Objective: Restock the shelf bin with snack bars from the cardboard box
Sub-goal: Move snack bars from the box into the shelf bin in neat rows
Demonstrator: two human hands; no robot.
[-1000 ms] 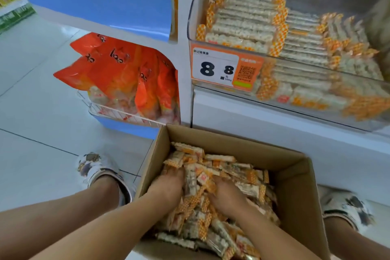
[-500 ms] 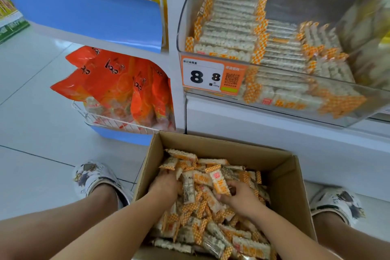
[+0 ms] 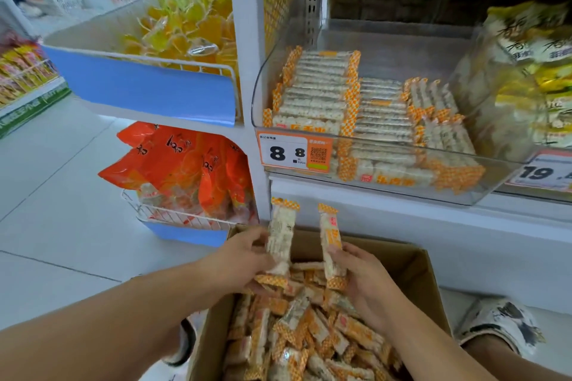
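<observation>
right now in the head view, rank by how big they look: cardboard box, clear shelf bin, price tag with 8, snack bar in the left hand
1-2. clear shelf bin and cardboard box: alike, and the box is cut off and nearer, so unranked
3. price tag
4. snack bar in the left hand: close to the tag

A pale tiled floor (image 3: 62, 195) is seen beside white shelving (image 3: 402, 226); orange bags (image 3: 182, 164) are held in a wire basket (image 3: 185, 218).
</observation>
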